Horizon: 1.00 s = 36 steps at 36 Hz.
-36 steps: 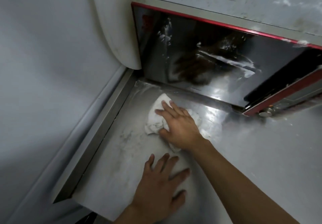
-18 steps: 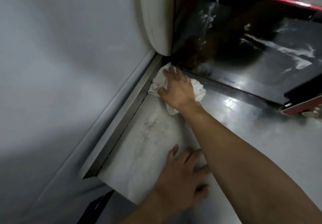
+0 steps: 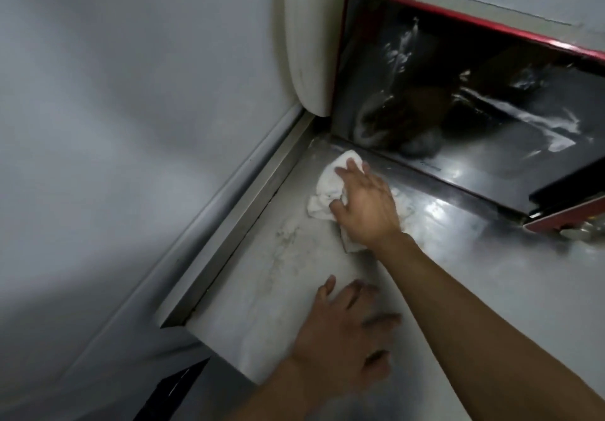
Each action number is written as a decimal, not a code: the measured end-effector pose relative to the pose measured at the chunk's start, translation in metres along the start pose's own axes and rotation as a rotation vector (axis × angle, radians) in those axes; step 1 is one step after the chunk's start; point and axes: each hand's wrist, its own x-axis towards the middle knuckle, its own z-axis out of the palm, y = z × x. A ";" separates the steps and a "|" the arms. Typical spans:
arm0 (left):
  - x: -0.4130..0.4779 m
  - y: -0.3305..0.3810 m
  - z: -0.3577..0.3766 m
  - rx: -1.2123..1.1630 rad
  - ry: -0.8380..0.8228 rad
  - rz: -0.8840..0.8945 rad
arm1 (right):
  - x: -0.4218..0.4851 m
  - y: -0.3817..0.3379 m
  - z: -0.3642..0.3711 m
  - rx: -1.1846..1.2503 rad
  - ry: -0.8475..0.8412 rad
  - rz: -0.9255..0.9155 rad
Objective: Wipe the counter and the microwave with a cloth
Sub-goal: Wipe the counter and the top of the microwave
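My right hand (image 3: 363, 204), fingers flat, presses the cloth (image 3: 327, 188) onto the worktop (image 3: 491, 273) to scrub; my left hand (image 3: 343, 332), splayed and empty behind those fingers, likely braces my reach.

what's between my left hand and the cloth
Only a bare, faintly smudged stretch of counter separates the left hand from the cloth, in the head view.
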 end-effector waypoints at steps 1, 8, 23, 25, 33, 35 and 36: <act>0.001 0.000 0.001 -0.019 0.033 0.007 | 0.011 -0.008 0.002 0.048 0.037 0.056; 0.000 0.004 0.003 -0.029 0.069 -0.022 | 0.007 -0.050 0.023 0.114 -0.036 -0.156; -0.063 0.029 0.004 -0.103 0.033 0.129 | -0.076 -0.006 0.016 0.154 -0.237 -0.500; -0.079 0.018 0.000 -0.173 0.142 0.084 | -0.086 0.008 0.012 0.122 -0.141 -0.359; -0.102 -0.040 -0.043 -0.212 0.419 -0.295 | -0.102 -0.014 0.017 0.128 -0.001 0.007; -0.104 -0.049 -0.045 -0.204 0.444 -0.315 | -0.111 -0.022 0.024 0.117 -0.015 -0.036; -0.104 -0.052 -0.046 -0.202 0.455 -0.319 | -0.115 -0.024 0.027 0.110 -0.032 -0.074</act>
